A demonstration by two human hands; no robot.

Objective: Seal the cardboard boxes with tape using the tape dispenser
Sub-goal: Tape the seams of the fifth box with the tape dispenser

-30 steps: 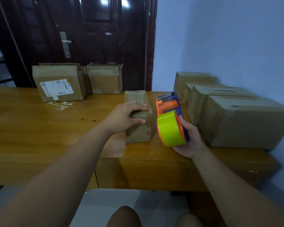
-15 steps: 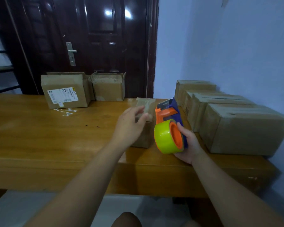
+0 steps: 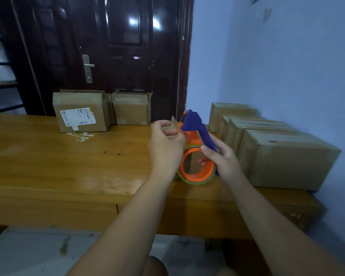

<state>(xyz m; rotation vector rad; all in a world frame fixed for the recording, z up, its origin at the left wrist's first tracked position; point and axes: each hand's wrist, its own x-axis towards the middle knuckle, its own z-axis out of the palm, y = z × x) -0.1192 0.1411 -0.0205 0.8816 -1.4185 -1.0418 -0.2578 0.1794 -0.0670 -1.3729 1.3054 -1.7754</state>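
While both hands work on it in the air, tape dispenser (image 3: 192, 139): orange body and blue handle, held up over the near part of the table (image 3: 48, 166), cutter end tipped up and away from the person.
Right hand (image 3: 223, 160): wrapped round the blue handle, thumb on top, one fingertip showing through the orange core; a firm clasp.
Left hand (image 3: 166, 144): fingers and thumb curled into a pinch at the dispenser's front edge; whether they have the loose tape end or only plastic cannot be told.
Tape roll (image 3: 197, 182): yellow-green, mounted on the dispenser, only its rim showing.
Small box (image 3: 174, 123): on the table just behind the left hand, mostly hidden, one flap standing up; neither hand holds it.
Row of boxes (image 3: 287, 156): four along the wall, to the right of the dispenser, flaps down; tape on their seams not discernible.
Back boxes (image 3: 82, 112): two by the door, flaps up, apparently unsealed.
Risk, cutter: the left fingertips sit close to the blade end, so a slip while picking could nick them.
Risk, tape end: thin film, likely to fold on itself or re-stick to the roll if drawn askew.
Risk, core: a finger inside may brake the roll, so the tape jerks or tears.
Risk, small box: light and unheld, likely to slide or close crooked under the first press.
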